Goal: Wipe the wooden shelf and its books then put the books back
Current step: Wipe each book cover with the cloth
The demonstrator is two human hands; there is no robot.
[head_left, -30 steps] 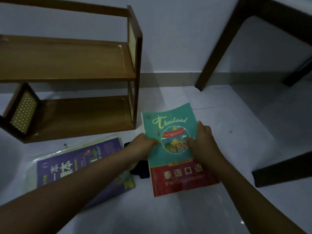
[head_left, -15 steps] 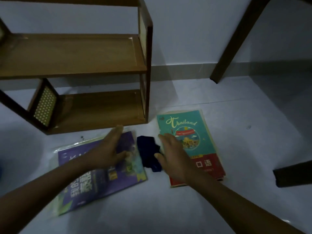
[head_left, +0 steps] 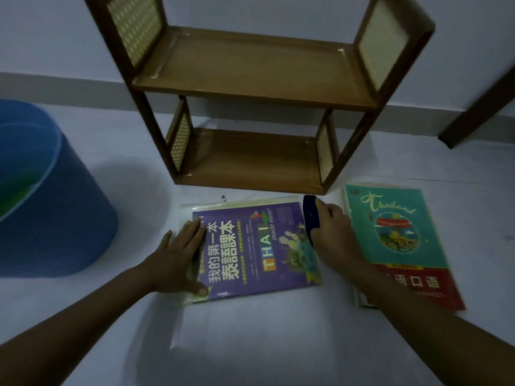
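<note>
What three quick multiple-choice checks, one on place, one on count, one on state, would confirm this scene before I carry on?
1. Where does the purple book lie?
A. on the floor in front of the wooden shelf
B. on the shelf's upper board
C. inside the blue bucket

2. How many books are on the floor?
A. one
B. two
C. four

3. What is the right hand doing?
A. resting open on the floor
B. gripping a dark cloth at the purple book's edge
C. lifting the teal book

Answers: 1 A, the book lies flat on the floor below the lower board. 2 B, only the purple and teal books show. 3 B, its fingers curl round the cloth, while the left hand lies flat on the purple book.
</note>
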